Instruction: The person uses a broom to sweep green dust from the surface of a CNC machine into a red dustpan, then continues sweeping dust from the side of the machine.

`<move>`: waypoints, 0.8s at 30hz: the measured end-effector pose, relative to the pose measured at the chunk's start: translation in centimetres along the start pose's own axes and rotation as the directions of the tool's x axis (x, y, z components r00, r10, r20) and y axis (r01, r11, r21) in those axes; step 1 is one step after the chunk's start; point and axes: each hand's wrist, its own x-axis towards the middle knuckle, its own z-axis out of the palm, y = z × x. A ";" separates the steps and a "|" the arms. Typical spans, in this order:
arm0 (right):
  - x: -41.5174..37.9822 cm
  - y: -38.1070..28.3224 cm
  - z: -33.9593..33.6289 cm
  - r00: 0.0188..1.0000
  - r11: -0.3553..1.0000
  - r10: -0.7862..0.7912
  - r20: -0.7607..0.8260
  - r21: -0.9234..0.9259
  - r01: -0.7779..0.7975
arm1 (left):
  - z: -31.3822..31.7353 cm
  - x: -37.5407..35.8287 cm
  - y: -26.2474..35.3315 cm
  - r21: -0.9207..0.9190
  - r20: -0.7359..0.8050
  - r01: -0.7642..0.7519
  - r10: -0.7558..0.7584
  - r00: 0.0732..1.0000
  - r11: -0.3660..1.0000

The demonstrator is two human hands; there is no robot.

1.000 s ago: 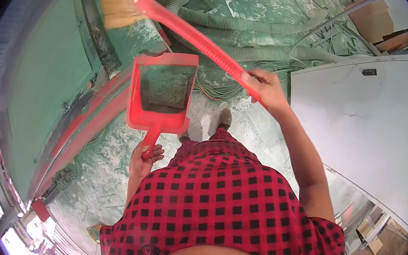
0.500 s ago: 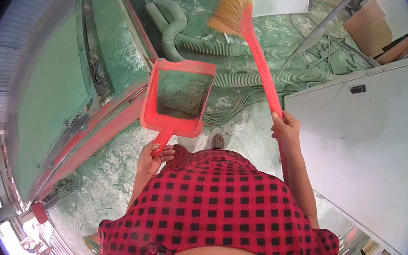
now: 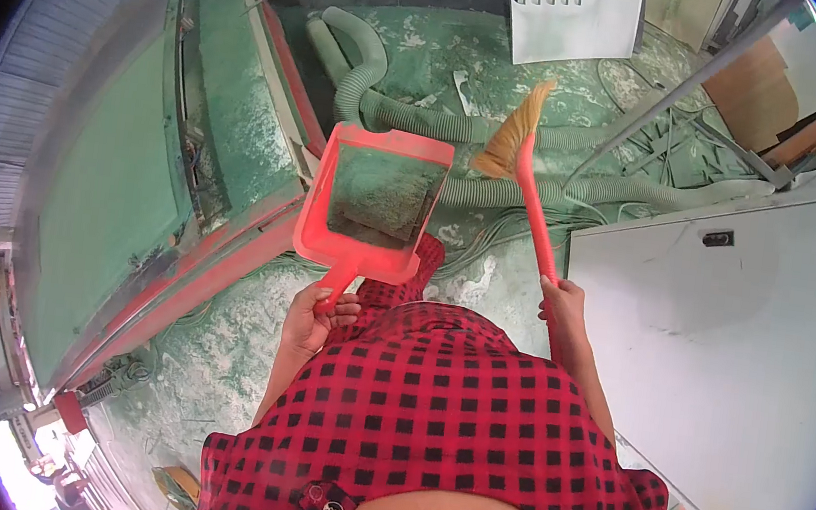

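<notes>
A red dustpan (image 3: 314,223) with dark dust and debris lying in it is held out in front of me by its short handle. My left hand (image 3: 318,315) is closed around that handle. On the other side, my right hand (image 3: 563,308) grips the red handle of a broom (image 3: 536,214). The broom's tan bristles point up and away from me, to the right of the dustpan and apart from it. The lower end of the broom handle runs down behind my right hand and forearm.
Ribbed grey hoses (image 3: 495,195) and loose cables cross the dusty floor (image 3: 215,359) ahead. A large green-topped machine with a red edge (image 3: 193,283) stands at the left. To the right is a big white panel (image 3: 718,361); another white panel (image 3: 580,23) stands at the back.
The broom has dropped lower, its head turning more edge-on. My right hand has come down a little. The dustpan has shifted slightly right, and a checked trouser leg now shows beside it.
</notes>
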 end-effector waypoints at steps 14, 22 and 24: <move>18.3 -17.6 9.0 0.999 0.997 -0.042 0.013 -0.061 0.042 | 5.5 16.1 11.3 -0.067 -0.008 -0.107 0.107 0.994 0.992; 26.2 -28.6 13.6 0.986 0.995 -0.101 0.129 -0.001 0.102 | 7.4 19.3 17.6 -0.033 -0.030 -0.209 0.208 0.978 0.977; 29.2 -31.5 14.4 0.979 0.990 -0.136 0.155 0.044 0.131 | 7.0 19.9 17.9 -0.065 -0.048 -0.231 0.229 0.972 0.971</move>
